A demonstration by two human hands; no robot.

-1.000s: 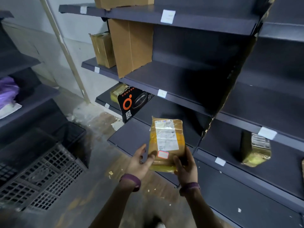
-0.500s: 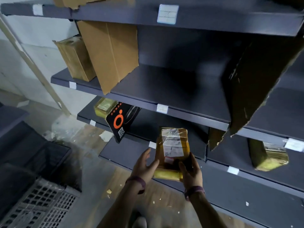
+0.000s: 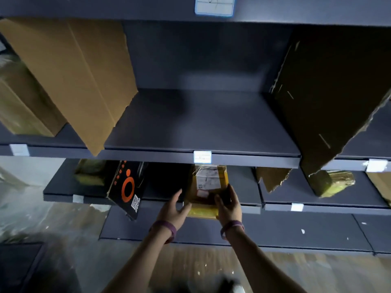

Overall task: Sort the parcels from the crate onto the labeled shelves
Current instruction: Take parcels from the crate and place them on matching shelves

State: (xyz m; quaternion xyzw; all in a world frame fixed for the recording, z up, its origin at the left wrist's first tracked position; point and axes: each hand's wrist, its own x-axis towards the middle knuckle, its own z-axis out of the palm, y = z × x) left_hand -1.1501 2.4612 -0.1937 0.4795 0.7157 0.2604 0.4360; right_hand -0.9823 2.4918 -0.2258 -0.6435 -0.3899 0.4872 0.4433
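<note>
— What can you read from the head view?
— Little. The shelf tag [image 3: 202, 156] above my parcel [image 3: 208, 187] is blurred. The black box [image 3: 127, 187] to the left shows an orange ring and a QR code.
— And the parcel?
— Glossy yellow wrap, a white shipping label with print too small to read, and a red-edged sticker beneath. It's at the front of the lower shelf [image 3: 245, 180], its top end under the tagged board.
— Your hands?
— My right hand [image 3: 229, 206] grips its right edge. My left hand [image 3: 172, 210] has straight fingers, thumb touching the lower left corner.
</note>
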